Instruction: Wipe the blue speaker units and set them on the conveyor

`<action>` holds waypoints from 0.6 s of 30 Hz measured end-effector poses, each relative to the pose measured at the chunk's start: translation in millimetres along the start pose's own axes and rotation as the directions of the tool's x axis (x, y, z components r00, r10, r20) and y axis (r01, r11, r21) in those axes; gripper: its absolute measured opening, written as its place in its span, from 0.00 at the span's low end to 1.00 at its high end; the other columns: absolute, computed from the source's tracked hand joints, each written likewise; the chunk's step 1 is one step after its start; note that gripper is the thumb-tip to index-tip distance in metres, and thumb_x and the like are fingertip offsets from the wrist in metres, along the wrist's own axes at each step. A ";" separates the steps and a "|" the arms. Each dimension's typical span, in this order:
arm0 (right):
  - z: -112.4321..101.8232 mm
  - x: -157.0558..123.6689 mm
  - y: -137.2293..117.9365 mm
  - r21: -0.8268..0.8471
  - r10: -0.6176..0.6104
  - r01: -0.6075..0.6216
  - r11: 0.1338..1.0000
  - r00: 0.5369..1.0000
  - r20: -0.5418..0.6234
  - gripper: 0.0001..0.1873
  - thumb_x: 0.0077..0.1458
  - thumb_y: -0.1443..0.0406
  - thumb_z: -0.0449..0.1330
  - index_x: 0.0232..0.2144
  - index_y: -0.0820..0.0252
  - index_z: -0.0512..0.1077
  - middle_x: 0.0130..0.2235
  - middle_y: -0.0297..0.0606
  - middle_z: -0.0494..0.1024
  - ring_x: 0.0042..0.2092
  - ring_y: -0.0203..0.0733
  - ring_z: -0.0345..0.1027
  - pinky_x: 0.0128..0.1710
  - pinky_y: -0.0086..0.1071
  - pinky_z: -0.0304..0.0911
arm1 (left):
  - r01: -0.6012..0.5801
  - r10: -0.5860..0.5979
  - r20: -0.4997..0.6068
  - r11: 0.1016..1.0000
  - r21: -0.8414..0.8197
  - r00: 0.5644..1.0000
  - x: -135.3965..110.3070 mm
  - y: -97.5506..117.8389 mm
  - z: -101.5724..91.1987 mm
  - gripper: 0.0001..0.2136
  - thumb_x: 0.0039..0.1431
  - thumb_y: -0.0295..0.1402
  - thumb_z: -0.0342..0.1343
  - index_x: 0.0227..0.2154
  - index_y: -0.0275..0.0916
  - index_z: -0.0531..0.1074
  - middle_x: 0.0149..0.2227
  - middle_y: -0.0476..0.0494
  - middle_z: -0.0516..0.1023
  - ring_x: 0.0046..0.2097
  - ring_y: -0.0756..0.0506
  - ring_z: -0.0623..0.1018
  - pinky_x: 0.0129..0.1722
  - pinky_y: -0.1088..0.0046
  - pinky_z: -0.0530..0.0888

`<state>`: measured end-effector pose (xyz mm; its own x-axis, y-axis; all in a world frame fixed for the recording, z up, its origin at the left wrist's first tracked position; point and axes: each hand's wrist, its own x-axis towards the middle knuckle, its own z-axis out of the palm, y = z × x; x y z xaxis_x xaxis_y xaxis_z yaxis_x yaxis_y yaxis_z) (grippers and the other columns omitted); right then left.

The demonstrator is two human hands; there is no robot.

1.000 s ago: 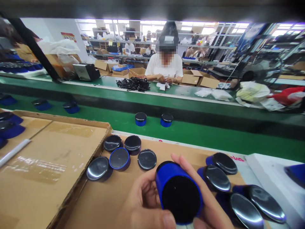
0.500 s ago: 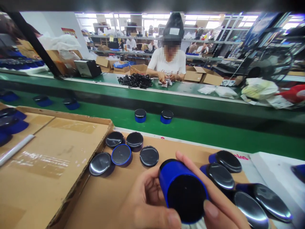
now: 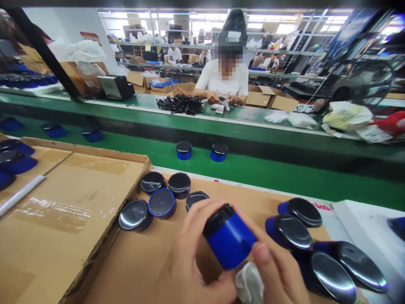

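I logged at 6 o'clock: blue canister point(image 3: 229, 241) gripped by left hand point(image 3: 198, 249), white cloth point(image 3: 249, 283) pinched in right hand point(image 3: 278, 270); apparently wiping, cloth contact needed next.

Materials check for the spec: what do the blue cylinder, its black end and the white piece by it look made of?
The blue cylinder looks like coated metal or plastic: even colour, soft satin sheen, so it's hard to tell which. Its black end seems dark plastic or rubber, with a low sheen. The white piece looks like soft cloth, judging by its crumpled folds.
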<state>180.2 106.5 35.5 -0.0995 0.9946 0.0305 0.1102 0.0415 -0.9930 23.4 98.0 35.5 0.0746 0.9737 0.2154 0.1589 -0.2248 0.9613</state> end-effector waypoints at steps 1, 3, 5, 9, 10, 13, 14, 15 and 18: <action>1.7 2.7 4.9 -0.045 -0.044 0.048 0.998 0.996 0.073 0.26 0.57 0.47 0.62 0.57 0.39 0.69 0.58 0.30 0.73 0.60 0.50 0.66 0.60 0.42 0.63 | -0.092 0.095 -0.013 0.983 0.159 0.995 0.1 -0.1 1.3 0.34 0.51 0.25 0.58 0.61 0.56 0.60 0.63 0.49 0.63 0.64 0.40 0.67 0.63 0.61 0.67; 7.1 5.8 10.3 -0.107 -0.071 0.081 0.991 0.993 0.096 0.31 0.51 0.49 0.68 0.56 0.41 0.68 0.56 0.32 0.72 0.56 0.48 0.68 0.56 0.39 0.66 | -0.163 0.184 -0.040 0.936 0.312 0.982 0.8 1.1 5.2 0.30 0.56 0.28 0.52 0.61 0.53 0.59 0.61 0.46 0.63 0.61 0.42 0.68 0.61 0.63 0.69; 13.3 5.0 9.2 -0.001 0.011 -0.011 1.000 1.000 -0.003 0.29 0.50 0.49 0.68 0.54 0.40 0.68 0.55 0.30 0.73 0.55 0.45 0.69 0.55 0.36 0.67 | -0.128 0.172 -0.112 0.938 0.323 0.979 1.5 3.1 9.2 0.28 0.57 0.27 0.49 0.62 0.50 0.57 0.59 0.44 0.65 0.60 0.43 0.69 0.60 0.63 0.69; 15.8 1.1 0.3 0.234 0.220 -0.206 0.950 0.975 -0.039 0.25 0.53 0.39 0.60 0.47 0.43 0.75 0.54 0.30 0.76 0.59 0.50 0.67 0.54 0.40 0.71 | -0.148 0.174 -0.107 0.965 0.215 0.979 4.4 4.0 8.2 0.28 0.53 0.23 0.53 0.57 0.49 0.59 0.55 0.45 0.69 0.60 0.43 0.68 0.60 0.65 0.66; 14.0 1.3 -0.8 0.230 0.238 -0.227 0.946 0.971 -0.018 0.27 0.54 0.38 0.57 0.44 0.46 0.77 0.52 0.33 0.78 0.58 0.53 0.68 0.53 0.43 0.72 | -0.188 0.208 -0.078 0.960 0.206 0.975 5.7 3.6 5.9 0.27 0.52 0.23 0.53 0.54 0.49 0.60 0.54 0.46 0.69 0.59 0.43 0.67 0.61 0.65 0.66; 7.8 4.0 -1.8 0.223 0.241 -0.240 0.945 0.970 0.021 0.30 0.60 0.39 0.50 0.45 0.52 0.78 0.49 0.39 0.79 0.57 0.56 0.69 0.54 0.49 0.71 | -0.295 0.299 0.037 0.905 0.307 0.954 8.6 2.4 -0.5 0.27 0.48 0.22 0.55 0.52 0.47 0.63 0.51 0.46 0.69 0.57 0.42 0.67 0.60 0.64 0.65; 6.5 5.0 -2.0 0.224 0.245 -0.242 0.944 0.969 0.018 0.31 0.60 0.39 0.50 0.47 0.52 0.77 0.50 0.39 0.79 0.58 0.55 0.68 0.55 0.50 0.70 | -0.313 0.313 0.061 0.877 0.366 0.948 8.6 2.1 -1.0 0.27 0.47 0.22 0.56 0.52 0.47 0.63 0.50 0.45 0.68 0.56 0.41 0.67 0.59 0.63 0.65; 5.7 5.7 -2.4 0.241 0.255 -0.252 0.937 0.967 0.019 0.31 0.59 0.39 0.51 0.48 0.52 0.76 0.51 0.39 0.79 0.59 0.55 0.67 0.58 0.50 0.67 | -0.318 0.318 0.070 0.855 0.409 0.945 8.0 1.7 -0.2 0.28 0.47 0.22 0.56 0.53 0.47 0.64 0.49 0.45 0.66 0.54 0.41 0.66 0.58 0.63 0.66; 4.8 6.8 -3.2 0.389 0.325 -0.332 0.859 0.942 0.088 0.35 0.52 0.36 0.57 0.49 0.52 0.76 0.52 0.39 0.78 0.58 0.54 0.68 0.60 0.46 0.63 | -0.275 0.297 0.003 0.878 0.393 0.955 4.5 -0.2 7.4 0.29 0.47 0.22 0.53 0.54 0.49 0.65 0.47 0.45 0.64 0.52 0.42 0.67 0.54 0.66 0.68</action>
<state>174.4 112.6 38.4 -0.1447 0.9417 -0.3037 -0.2572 -0.3322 -0.9075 31.0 102.2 35.1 0.1214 0.8626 0.4911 0.5056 -0.4795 0.7173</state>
